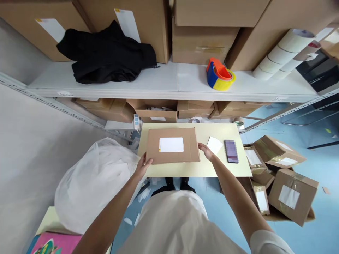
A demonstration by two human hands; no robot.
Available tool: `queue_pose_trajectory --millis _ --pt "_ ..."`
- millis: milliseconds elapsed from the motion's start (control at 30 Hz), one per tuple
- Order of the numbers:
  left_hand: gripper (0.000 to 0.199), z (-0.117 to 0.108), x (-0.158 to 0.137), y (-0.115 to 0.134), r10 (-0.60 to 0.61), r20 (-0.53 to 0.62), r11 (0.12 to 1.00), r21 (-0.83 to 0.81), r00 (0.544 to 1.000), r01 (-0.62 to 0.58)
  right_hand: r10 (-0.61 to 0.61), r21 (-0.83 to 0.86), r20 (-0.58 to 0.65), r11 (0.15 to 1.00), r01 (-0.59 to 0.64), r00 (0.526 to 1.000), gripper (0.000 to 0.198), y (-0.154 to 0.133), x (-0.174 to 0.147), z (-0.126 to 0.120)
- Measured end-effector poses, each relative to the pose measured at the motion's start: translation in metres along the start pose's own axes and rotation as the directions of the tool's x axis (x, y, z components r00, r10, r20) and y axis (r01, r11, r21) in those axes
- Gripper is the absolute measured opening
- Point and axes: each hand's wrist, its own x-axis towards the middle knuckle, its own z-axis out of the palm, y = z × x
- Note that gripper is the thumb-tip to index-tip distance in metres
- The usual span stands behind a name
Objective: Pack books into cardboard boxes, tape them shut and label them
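A metal shelf unit (111, 92) spans the far side, packed with cartons. Before it stands a pale yellow table (185, 170). A swollen translucent white bag (92, 187) fills the near left, and on the floor at right, labelled parcels (292, 210) lie heaped at various tilts. A crumpled black garment (108, 56) rests on the upper shelf, left of centre. A flat cardboard box (173, 158) sits over the left half of the table. The left hand (142, 165) holds it at the near left corner, thumb against it; the right hand (206, 151) has its fingertips at the right edge, but I cannot tell whether they grip. A tape dispenser (219, 74) stands on the upper shelf, right of centre. On the table's right lies a phone (232, 151), its screen blurred. The box bears a white label (171, 144) on top. A white paper (214, 145) lies between box and phone.
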Motion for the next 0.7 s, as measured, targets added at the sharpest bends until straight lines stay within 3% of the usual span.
queue_pose_trajectory --millis 67,133,267,367,467,567,700 --pt "0.078 -0.001 -0.005 -0.002 0.026 0.126 0.998 -0.052 0.992 -0.02 -0.005 0.058 0.012 0.998 0.004 1.0 0.044 0.001 -0.012 0.009" --pt "0.081 -0.002 -0.007 -0.007 0.052 0.18 0.999 -0.008 0.982 -0.052 -0.005 0.12 0.01 0.993 0.004 1.0 0.046 0.005 -0.029 0.016" --pt "0.068 -0.002 -0.002 -0.022 0.109 0.146 0.974 0.181 0.983 -0.135 0.021 0.184 -0.011 0.983 -0.019 1.0 0.05 0.025 -0.065 0.039" --pt "0.053 -0.002 0.004 -0.024 0.112 0.137 0.976 0.171 0.984 -0.135 0.03 0.131 -0.078 0.991 -0.019 0.997 0.056 0.037 -0.08 0.058" --pt "0.051 -0.002 0.006 -0.009 0.133 0.128 0.975 0.162 0.983 -0.153 -0.024 -0.056 -0.189 0.998 0.014 0.982 0.047 0.033 -0.082 0.061" --pt "0.056 0.0 0.008 0.018 0.194 0.087 0.968 0.147 0.977 -0.205 -0.14 -0.191 -0.252 0.977 0.093 0.958 0.042 0.009 -0.077 0.046" --pt "0.068 0.007 0.017 0.058 0.297 -0.027 0.952 0.085 0.955 -0.293 -0.233 -0.089 -0.284 0.972 0.216 0.93 0.051 -0.032 -0.07 0.02"
